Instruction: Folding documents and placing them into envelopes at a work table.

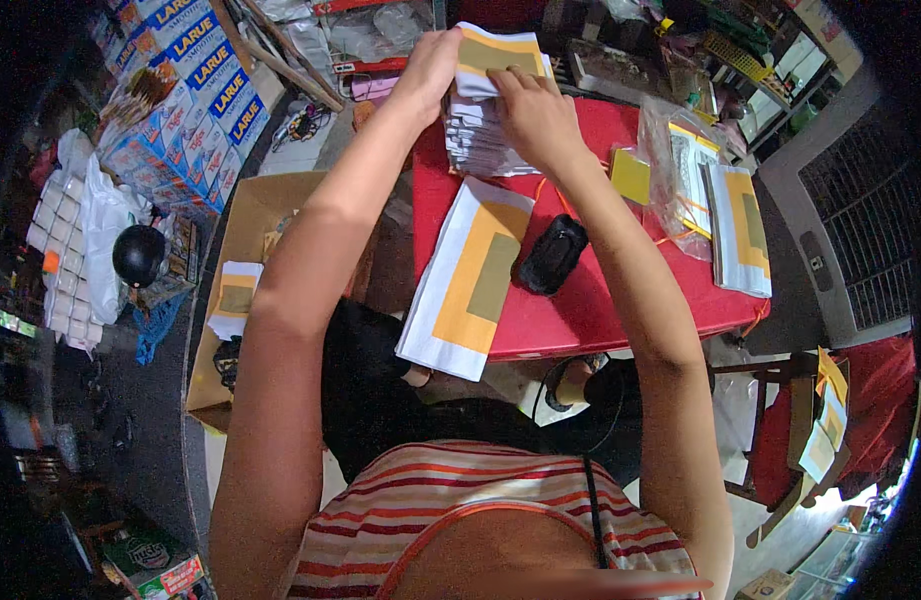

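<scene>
A tall stack of folded white papers (481,139) stands at the far edge of the red table. On its top lies a folded sheet with a yellow and olive print (498,54). My left hand (432,71) grips the left edge of that sheet, and my right hand (531,109) rests on its lower right part with spread fingers. Nearer to me, a folded bundle of similar printed paper (471,277) hangs over the table's near left edge. A black oblong object (553,254) lies beside it. Another printed paper stack (738,229) lies at the table's right end.
The red table (618,315) also bears a yellow square pad (630,176) and a clear plastic bag (666,150) with printed items. A cardboard box (205,375) with printed paper stands at left, below stacked beer cartons (205,90). A chair (798,442) with papers stands right.
</scene>
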The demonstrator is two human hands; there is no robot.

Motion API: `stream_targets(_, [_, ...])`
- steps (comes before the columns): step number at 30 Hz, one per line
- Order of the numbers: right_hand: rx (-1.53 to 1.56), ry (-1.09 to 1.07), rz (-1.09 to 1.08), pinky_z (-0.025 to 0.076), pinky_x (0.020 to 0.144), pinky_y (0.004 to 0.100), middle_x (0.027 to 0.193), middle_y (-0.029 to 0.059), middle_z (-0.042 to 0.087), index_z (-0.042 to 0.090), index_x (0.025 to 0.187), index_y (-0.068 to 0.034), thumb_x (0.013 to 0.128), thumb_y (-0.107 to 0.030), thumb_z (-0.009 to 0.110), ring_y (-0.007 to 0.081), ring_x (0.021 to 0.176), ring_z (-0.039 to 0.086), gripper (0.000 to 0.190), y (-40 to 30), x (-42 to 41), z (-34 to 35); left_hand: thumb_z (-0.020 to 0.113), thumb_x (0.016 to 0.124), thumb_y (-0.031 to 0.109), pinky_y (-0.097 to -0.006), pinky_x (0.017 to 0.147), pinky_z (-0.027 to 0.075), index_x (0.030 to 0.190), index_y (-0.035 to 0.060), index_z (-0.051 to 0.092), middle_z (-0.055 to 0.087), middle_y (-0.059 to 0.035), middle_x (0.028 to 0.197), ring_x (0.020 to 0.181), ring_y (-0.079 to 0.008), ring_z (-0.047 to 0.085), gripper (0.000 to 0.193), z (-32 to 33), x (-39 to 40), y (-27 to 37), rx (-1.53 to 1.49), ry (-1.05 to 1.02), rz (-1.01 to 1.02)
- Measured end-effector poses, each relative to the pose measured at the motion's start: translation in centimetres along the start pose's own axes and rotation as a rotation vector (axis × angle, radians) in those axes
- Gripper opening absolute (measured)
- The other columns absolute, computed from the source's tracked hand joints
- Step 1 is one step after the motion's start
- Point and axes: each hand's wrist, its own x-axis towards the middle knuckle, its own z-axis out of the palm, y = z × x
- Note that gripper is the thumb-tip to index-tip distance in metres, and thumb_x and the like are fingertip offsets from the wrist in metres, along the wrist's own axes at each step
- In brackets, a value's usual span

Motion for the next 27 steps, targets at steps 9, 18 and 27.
stream_targets(9, [0.210, -0.252, 0.132, 0.037, 0.105, 0.0482, 0.138, 0.0145, 0.054, 0.051, 0.139, -0.015, 0.098, -0.049, 0.052, 0.0331, 0.130, 0.049, 0.053, 0.4, 0.2, -2.9, 0.054, 0.099, 0.027, -0.0342, 0.110, 0.035, 0.146, -0.0042, 0.035, 0.047, -0.0223, 0.145, 0.133, -0.0276, 0.046, 0.060, -2.3, 1.9, -5.2, 0.664, -0.029, 0.130])
stream_targets(18, [1.185, -0.472, 0.566, 0.041, 0.097, 0.0310, 0.122, 0.0108, 0.061, 0.049, 0.133, -0.001, 0.103, -0.036, 0.046, 0.0163, 0.113, 0.053, 0.046, 7.3, 3.6, 1.8, 0.045, 0.099, 0.030, -0.0377, 0.120, 0.019, 0.152, -0.0050, 0.015, 0.018, -0.0289, 0.158, 0.148, -0.0362, 0.019, 0.071, -1.9, 3.0, -7.5, 0.505, -0.117, 0.112])
stream_targets(27, [0.283, 0.094, 0.072, 0.030, 0.114, 0.0480, 0.151, 0.0272, 0.034, 0.033, 0.150, -0.008, 0.101, -0.039, 0.045, 0.0463, 0.138, 0.034, 0.059, 9.9, 6.1, 5.6, 0.040, 0.097, 0.037, -0.0443, 0.121, 0.016, 0.152, -0.0067, 0.015, 0.014, -0.0372, 0.154, 0.146, -0.0486, 0.014, 0.074, -2.0, 5.1, -6.7, 0.878, 0.058, 0.402])
